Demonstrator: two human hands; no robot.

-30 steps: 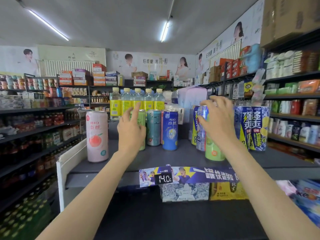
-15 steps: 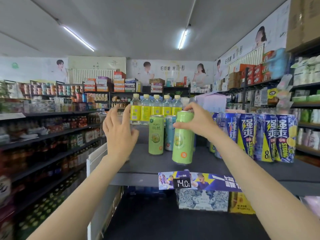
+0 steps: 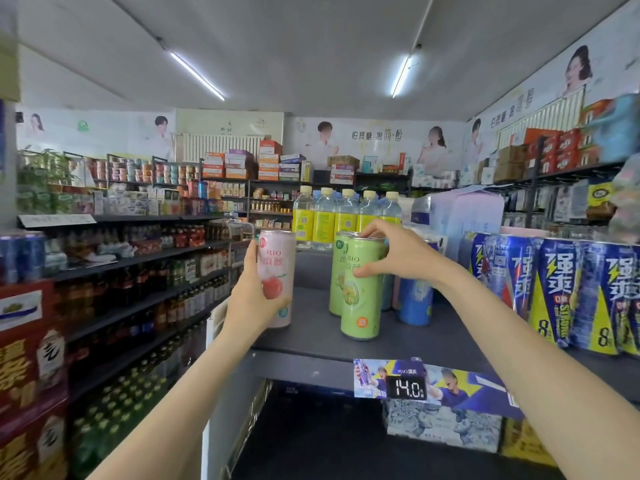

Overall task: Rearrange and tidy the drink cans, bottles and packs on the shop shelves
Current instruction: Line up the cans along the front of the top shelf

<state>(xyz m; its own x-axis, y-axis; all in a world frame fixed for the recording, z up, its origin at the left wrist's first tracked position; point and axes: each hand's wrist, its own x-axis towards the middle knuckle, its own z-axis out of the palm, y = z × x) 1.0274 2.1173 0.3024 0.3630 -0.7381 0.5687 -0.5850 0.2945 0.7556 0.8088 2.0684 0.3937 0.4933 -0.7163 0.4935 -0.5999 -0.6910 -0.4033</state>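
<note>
A tall pink RIO can (image 3: 277, 261) with a peach picture stands at the left end of the dark top shelf (image 3: 311, 344); my left hand (image 3: 249, 296) grips it from the left side. My right hand (image 3: 398, 254) holds a tall green RIO can (image 3: 360, 306) by its top, upright on the shelf. A second green can (image 3: 337, 271) stands right behind it. A blue can (image 3: 415, 303) is behind my right wrist. Blue and yellow cans (image 3: 554, 292) fill the right of the shelf.
Several yellow-labelled bottles (image 3: 346, 216) stand at the back of the shelf. A price tag reading 14.0 (image 3: 405, 388) hangs on the shelf's front edge, with packs (image 3: 443, 424) on the shelf below. Shelves of bottles (image 3: 138, 289) run along the aisle on the left.
My left hand went from open in the air to gripping the pink can. My right hand has set the green can down in front of the other green one. The view has shifted left.
</note>
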